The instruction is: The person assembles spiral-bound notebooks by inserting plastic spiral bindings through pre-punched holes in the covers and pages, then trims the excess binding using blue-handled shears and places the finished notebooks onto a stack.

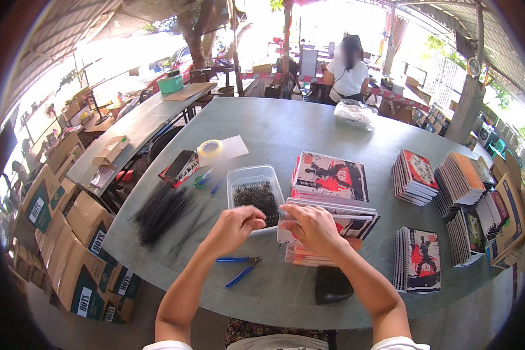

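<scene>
- Left hand (244, 220): raised over the near right corner of the tub, fingers bent inward; whether anything is pinched cannot be told.
- Right hand (314, 221): placed over the left part of the near booklet pile (356, 224), fingers bent; whether a booklet or a coil is gripped cannot be told.
- Clear tub (252, 174): set just beyond the left hand, stocked with short black coils (255, 197); judged a supply not yet used up.
- Long black strands (164, 213): bundled to the left of the left hand, loose from any booklet.
- Far booklet pile (332, 177): laid flat beyond the right hand; its binding cannot be made out.
- Red-and-white stack (417, 177) and black-figure stack (423, 256): set apart to the right of the right hand, ringed spines shown; judged already bound.
- Orange-topped stack (464, 172): placed farther right, judged likewise finished.
- Blue-handled pliers (252, 268): laid on the worktop (309, 131), nearer the wearer than the left hand, held by neither hand.
- Progress: judged partway; several stacks done, the piles by the right hand uncertain, coils left over.
</scene>
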Tool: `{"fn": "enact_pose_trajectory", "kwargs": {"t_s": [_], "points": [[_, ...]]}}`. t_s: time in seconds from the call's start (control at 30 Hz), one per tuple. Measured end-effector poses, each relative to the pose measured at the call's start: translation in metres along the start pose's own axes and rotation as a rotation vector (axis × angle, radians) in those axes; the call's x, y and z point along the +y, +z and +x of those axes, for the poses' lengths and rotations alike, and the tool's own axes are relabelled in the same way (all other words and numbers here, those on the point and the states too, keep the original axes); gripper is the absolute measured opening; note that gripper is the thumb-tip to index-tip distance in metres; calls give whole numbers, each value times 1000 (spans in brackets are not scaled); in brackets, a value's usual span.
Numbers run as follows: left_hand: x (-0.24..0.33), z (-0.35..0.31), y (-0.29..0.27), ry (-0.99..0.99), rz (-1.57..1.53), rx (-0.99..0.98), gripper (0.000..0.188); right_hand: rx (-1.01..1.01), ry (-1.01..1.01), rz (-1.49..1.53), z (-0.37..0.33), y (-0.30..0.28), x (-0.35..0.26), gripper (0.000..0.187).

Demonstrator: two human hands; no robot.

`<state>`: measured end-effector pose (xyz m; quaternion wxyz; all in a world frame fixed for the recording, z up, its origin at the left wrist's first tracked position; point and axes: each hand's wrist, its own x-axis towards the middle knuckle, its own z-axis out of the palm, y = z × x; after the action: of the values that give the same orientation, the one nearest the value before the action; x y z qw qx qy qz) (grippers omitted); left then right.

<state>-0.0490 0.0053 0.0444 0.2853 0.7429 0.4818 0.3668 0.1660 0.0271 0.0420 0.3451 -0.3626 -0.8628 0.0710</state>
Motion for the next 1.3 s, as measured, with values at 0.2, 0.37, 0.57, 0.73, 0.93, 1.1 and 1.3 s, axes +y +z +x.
{"fn": "enact_pose_trajectory", "kwargs": {"t_s": [0.2,0.37,0.57,0.73,0.93,1.1,1.3], "points": [[14,2,4,-130,-90,37,27,-42,83,29,1,1,3,18],[7,7,7,67,51,91,20,-97,62,-4,0,-2,9,16],[1,11,7,-86,-4,-175,15,-249,174,3,7,-13,0,17],[0,9,13,3,-25,32,18,-195,194,183,6,-13,9,19],[6,-35,124,597,429,-83,18,-167,215,144,11,-6,-1,15],[20,-35,161,591,208,-32,23,-76,143,279,6,-7,0,19],[20,-1,54,401,511,618,16,-94,104,10,-6,-11,14,30]]}}
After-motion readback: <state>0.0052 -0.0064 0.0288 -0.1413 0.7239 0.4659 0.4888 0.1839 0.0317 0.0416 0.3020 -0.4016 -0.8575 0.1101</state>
